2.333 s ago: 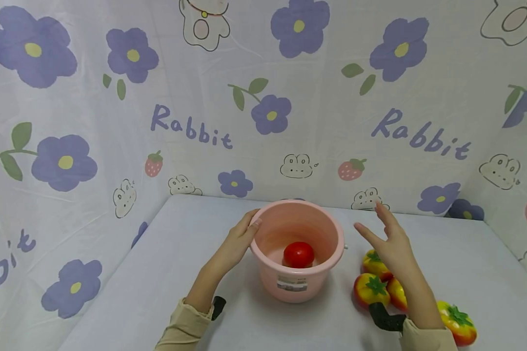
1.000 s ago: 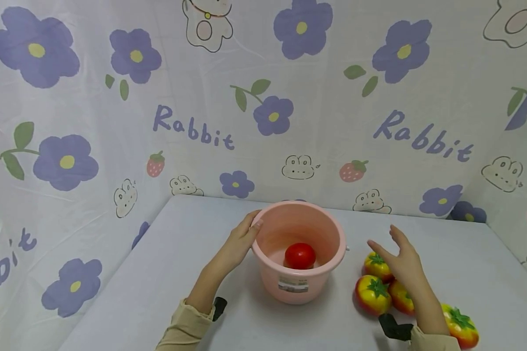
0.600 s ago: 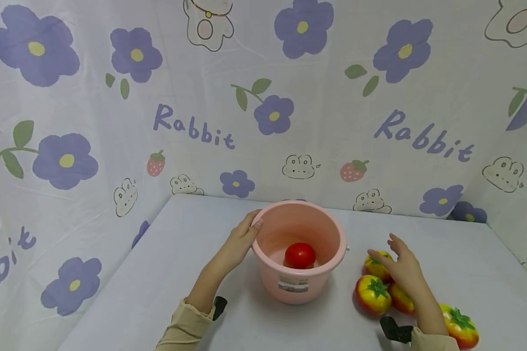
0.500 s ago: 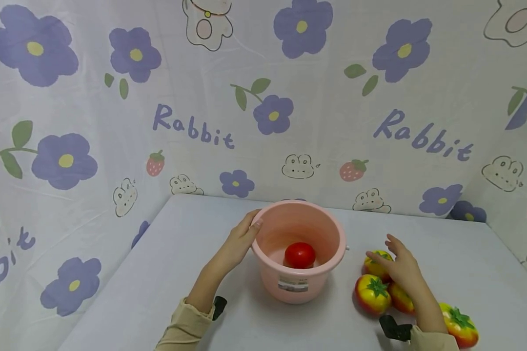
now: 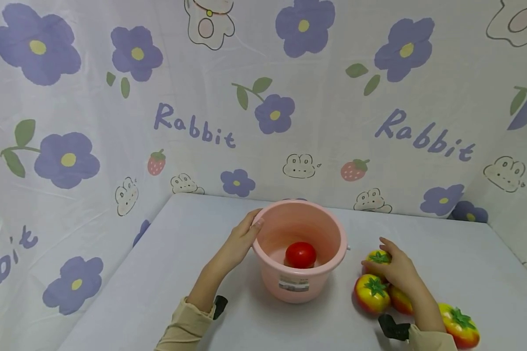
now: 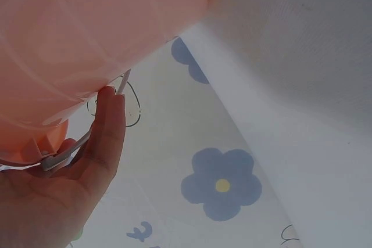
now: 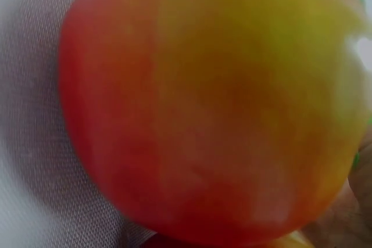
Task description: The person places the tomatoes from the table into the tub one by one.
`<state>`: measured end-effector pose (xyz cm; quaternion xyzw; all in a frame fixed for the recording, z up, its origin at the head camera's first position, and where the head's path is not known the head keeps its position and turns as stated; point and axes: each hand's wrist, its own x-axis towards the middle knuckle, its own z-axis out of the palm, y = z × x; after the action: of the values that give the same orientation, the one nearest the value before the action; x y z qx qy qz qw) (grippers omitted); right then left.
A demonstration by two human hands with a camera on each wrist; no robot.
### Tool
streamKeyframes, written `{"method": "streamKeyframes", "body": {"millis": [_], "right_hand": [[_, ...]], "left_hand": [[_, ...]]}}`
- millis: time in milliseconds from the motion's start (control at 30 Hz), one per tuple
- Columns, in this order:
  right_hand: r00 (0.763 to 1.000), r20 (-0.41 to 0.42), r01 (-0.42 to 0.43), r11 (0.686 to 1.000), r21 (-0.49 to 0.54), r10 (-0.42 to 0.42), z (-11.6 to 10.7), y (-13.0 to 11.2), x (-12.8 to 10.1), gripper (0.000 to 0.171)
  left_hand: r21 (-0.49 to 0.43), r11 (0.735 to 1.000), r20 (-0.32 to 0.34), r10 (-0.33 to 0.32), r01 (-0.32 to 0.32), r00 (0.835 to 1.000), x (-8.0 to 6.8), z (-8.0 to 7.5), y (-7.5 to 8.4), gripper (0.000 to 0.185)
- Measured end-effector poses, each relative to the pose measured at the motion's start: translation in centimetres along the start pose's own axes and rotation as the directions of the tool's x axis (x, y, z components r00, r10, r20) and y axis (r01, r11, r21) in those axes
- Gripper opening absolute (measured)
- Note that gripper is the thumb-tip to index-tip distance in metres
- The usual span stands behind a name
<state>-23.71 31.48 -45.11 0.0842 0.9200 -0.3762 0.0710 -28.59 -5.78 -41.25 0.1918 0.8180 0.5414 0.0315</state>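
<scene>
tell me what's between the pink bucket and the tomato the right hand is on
Only bare table: in the head view a strip of cloth separates the pink bucket from the tomato under the right hand.

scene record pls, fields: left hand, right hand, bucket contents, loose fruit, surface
left hand: left hand holds the rim of the pink bucket
right hand: right hand closes its grip on the far tomato
bucket contents: one red tomato
loose fruit: three more red-yellow tomatoes right of the bucket
surface: white table

tomato [image 5: 300,254] in bucket [image 5: 298,287] | fruits [image 5: 371,293] right of bucket
</scene>
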Motion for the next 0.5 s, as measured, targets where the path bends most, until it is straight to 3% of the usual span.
{"method": "streamKeyframes", "body": {"millis": [233, 500], "right_hand": [[1.000, -0.004, 0.009, 1.000, -0.015, -0.009, 0.03, -0.10, -0.07, 0.096], [1.000, -0.024, 0.004, 0.999, 0.044, -0.003, -0.05, -0.06, -0.17, 0.094]], "left_hand": [[-0.004, 1.000, -0.001, -0.012, 0.012, 1.000, -0.07, -0.04, 0.07, 0.050], [-0.009, 1.000, 0.005, -0.006, 0.006, 1.000, -0.15, -0.03, 0.28, 0.050]]}}
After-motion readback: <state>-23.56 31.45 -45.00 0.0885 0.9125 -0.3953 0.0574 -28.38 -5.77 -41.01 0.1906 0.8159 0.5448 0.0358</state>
